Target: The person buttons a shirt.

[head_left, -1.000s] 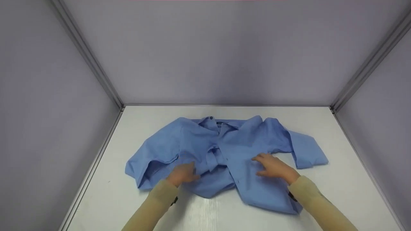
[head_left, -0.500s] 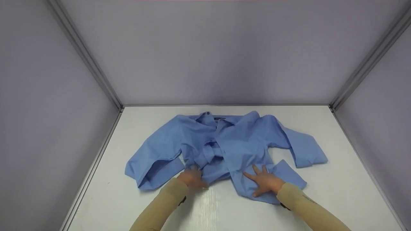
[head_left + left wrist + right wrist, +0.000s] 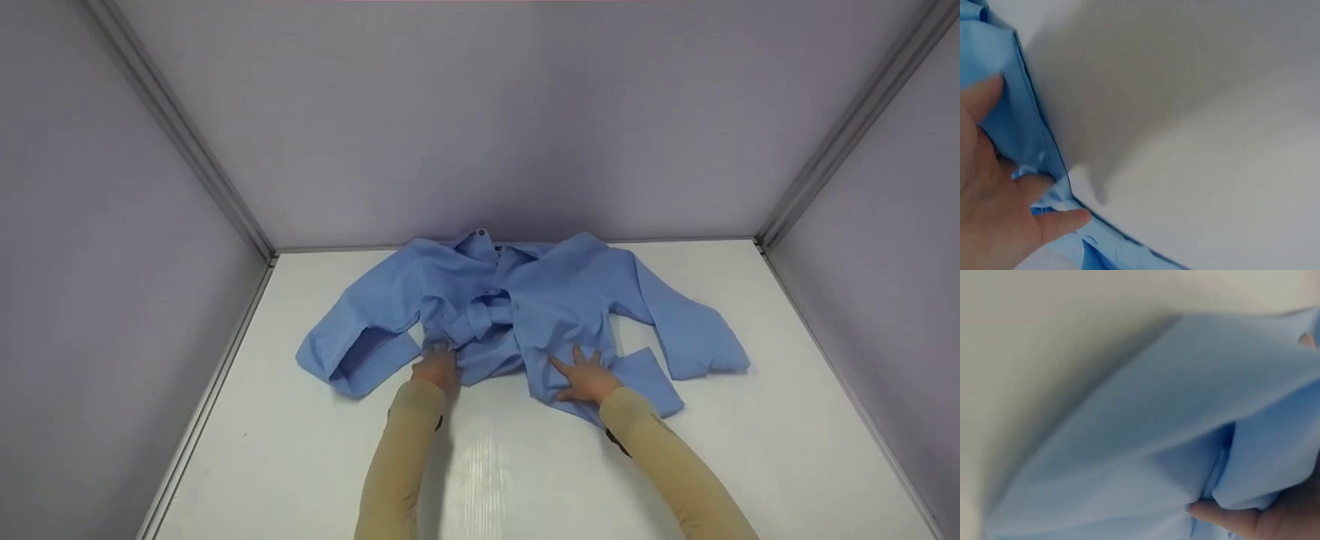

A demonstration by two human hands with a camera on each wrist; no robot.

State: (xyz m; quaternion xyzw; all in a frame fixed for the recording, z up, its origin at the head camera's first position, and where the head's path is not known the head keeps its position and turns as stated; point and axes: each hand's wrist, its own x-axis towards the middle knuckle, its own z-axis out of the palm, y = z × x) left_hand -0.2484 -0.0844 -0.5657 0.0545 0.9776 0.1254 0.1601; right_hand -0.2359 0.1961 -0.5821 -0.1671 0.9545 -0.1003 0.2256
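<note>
A blue long-sleeved shirt (image 3: 559,289) lies rumpled, collar toward the back edge of the table. Its front hangs partly apart around a twisted fold in the middle. My left hand (image 3: 439,367) rests on the lower left of the shirt body; the left wrist view shows its fingers (image 3: 1064,225) spread over the cloth beside a buttoned edge. On the lower right part lies my right hand (image 3: 589,379), fingers spread. In the right wrist view, folds of the shirt (image 3: 1129,455) hide most of that hand, and a finger (image 3: 1224,517) touches the cloth.
The white table (image 3: 480,480) is bounded by a grey back wall (image 3: 480,120) and side walls with metal corner rails. The shirt's collar reaches right to the back edge. Both sleeves spread outward, the left one (image 3: 367,352) with a gaping fold.
Both hands came down onto the lower part of the shirt and moved forward. The shirt has slid toward the back wall, its lower edge bunching and shifting. The view has tilted slightly.
</note>
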